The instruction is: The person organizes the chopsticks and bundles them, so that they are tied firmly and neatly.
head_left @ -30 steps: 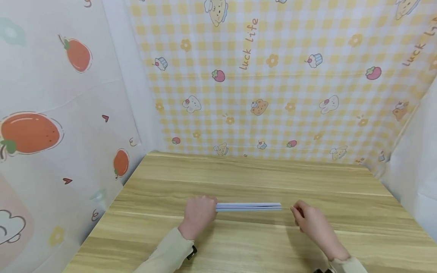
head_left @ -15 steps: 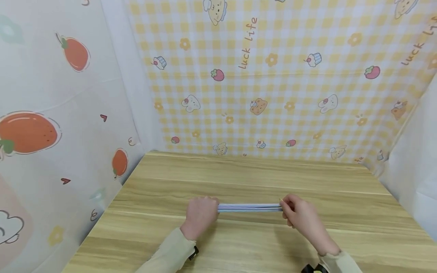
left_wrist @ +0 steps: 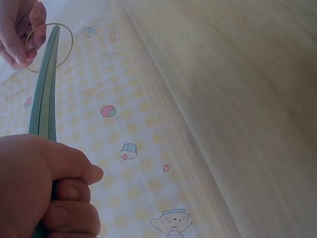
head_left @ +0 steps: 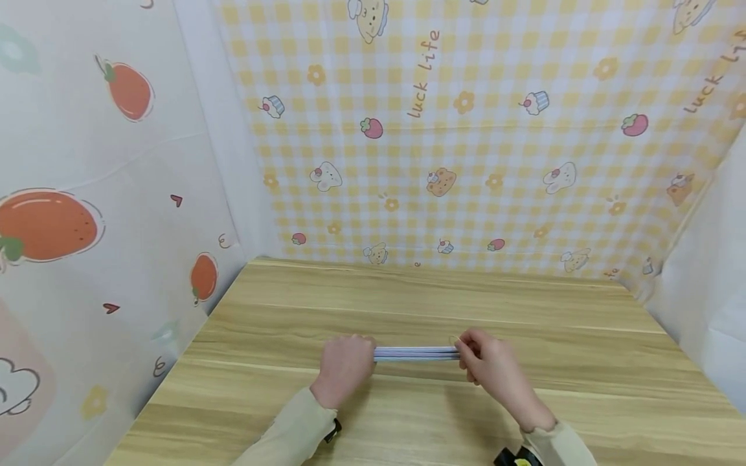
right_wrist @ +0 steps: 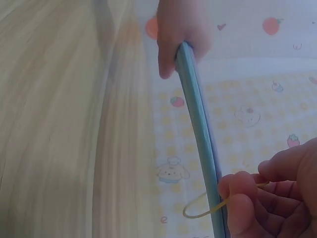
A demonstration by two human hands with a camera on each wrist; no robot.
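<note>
My left hand (head_left: 348, 369) grips one end of a bundle of slim pastel sticks (head_left: 416, 354), coloured lilac, white and light blue. The bundle lies level, pointing right. Its held end is hidden in the fist. At the other end, my right hand (head_left: 492, 362) pinches a thin yellow rubber band (right_wrist: 197, 214). In the right wrist view the loop passes around the sticks and hangs wide of them on one side. The left wrist view shows the sticks' tips (left_wrist: 57, 27) inside the loop, with the right fingers at its far side.
Both hands are over a wood-grain table (head_left: 443, 427). A yellow checked cloth (head_left: 408, 194) with cartoon prints hangs along its back edge. White cloth (head_left: 146, 213) with fruit prints covers the left side, and more white cloth (head_left: 711, 291) hangs at the right.
My right hand has moved left from beyond the sticks' free end to overlap it, bringing the rubber band around the bundle. The left hand keeps its grip almost in place.
</note>
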